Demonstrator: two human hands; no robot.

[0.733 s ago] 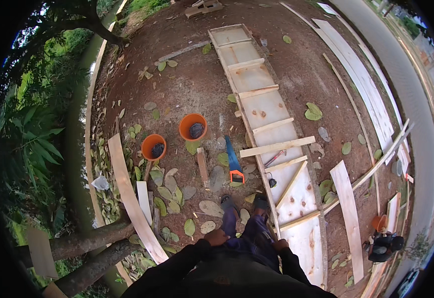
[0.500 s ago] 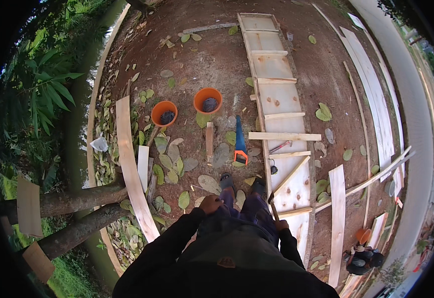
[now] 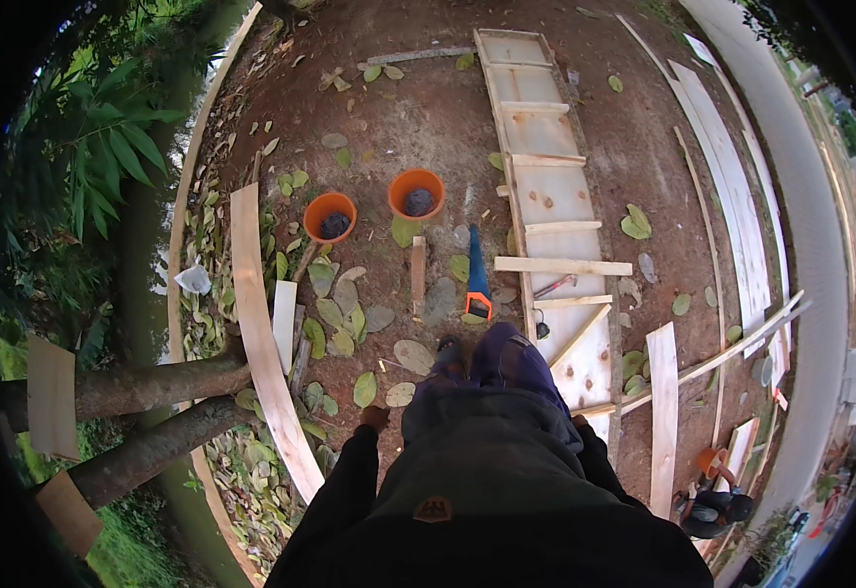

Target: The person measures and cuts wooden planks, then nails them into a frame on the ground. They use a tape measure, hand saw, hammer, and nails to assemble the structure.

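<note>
My left hand (image 3: 374, 418) hangs low beside my left thigh, over the leafy ground, and no object shows at it. It is too small to make out how its fingers lie. Only a sliver of my right hand (image 3: 579, 420) shows past my trousers, beside the long wooden frame (image 3: 536, 186); its fingers are hidden. The frame lies on the soil with several crosspieces and a diagonal brace (image 3: 581, 336) at its near end. A loose batten (image 3: 563, 266) lies across it. Inside rest a red-handled tool (image 3: 554, 286) and a small dark object (image 3: 543, 330).
A handsaw (image 3: 478, 279) and a short wood block (image 3: 418, 277) lie ahead, near two orange buckets (image 3: 330, 218) (image 3: 416, 194) of grey material. Planks (image 3: 259, 323) (image 3: 662, 421) flank me. Trunks (image 3: 144, 387) reach in from the left, beside water. At right, a person (image 3: 710, 512) crouches by another orange bucket (image 3: 710, 462).
My right leg has come forward over the frame's near side. My left hand has dropped down and left. The wooden-handled tool in my right hand has gone out of sight behind my body.
</note>
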